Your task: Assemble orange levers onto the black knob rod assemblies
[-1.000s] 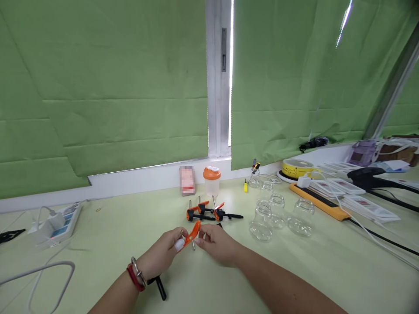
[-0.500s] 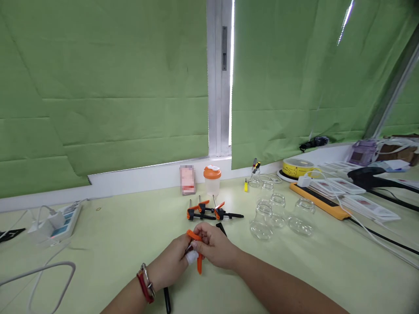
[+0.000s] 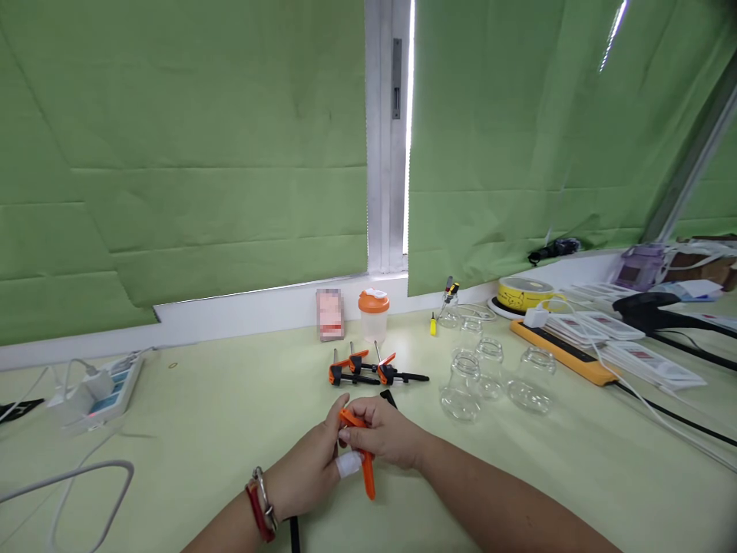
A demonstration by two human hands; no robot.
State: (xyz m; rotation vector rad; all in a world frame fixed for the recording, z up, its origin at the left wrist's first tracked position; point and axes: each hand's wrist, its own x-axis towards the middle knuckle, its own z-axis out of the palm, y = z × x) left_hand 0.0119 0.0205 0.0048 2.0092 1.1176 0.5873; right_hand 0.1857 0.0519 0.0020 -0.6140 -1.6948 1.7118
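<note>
Near the front middle of the table, my right hand [image 3: 388, 434] pinches an orange plastic piece [image 3: 368, 472], long and handle-like, slanting down toward me. My left hand [image 3: 311, 465] meets it from the other side, curled at the piece's upper part; its thumb, wrapped in white tape, lies against the orange edge. What sits inside between the fingers is mostly hidden. A black bar [image 3: 295, 534] shows below my left wrist. Another black part [image 3: 388, 398] peeks out behind my right hand. Just beyond lie three orange-and-black clamps [image 3: 387, 374] with metal rods standing up.
Several clear glass jars [image 3: 461, 392] stand to the right, with an orange power strip [image 3: 564, 353] past them. At the back are an orange-lidded cup [image 3: 374, 326] and a pinkish box [image 3: 330, 315]. A white power strip [image 3: 115, 395] and cables [image 3: 86, 468] lie left.
Both hands have shifted slightly right with the orange piece, which now slants more. My left fingers have straightened somewhat upward. The clamps stay where they were.
</note>
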